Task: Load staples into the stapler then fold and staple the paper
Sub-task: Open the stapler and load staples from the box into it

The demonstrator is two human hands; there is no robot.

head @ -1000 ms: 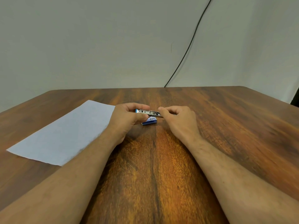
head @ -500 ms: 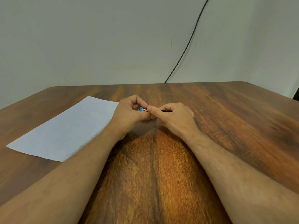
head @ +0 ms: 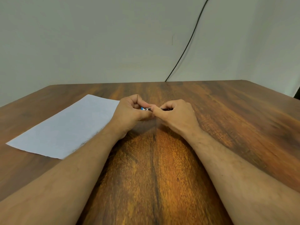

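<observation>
Both hands meet over mid-worktop. Left hand fingers pinched narrow on the blue end of the stapler; right hand fingers closed on its other end, dark tip protruding to the right. Stapler mostly hidden between them. Paper lies flat, unfolded, left of the left hand.
</observation>
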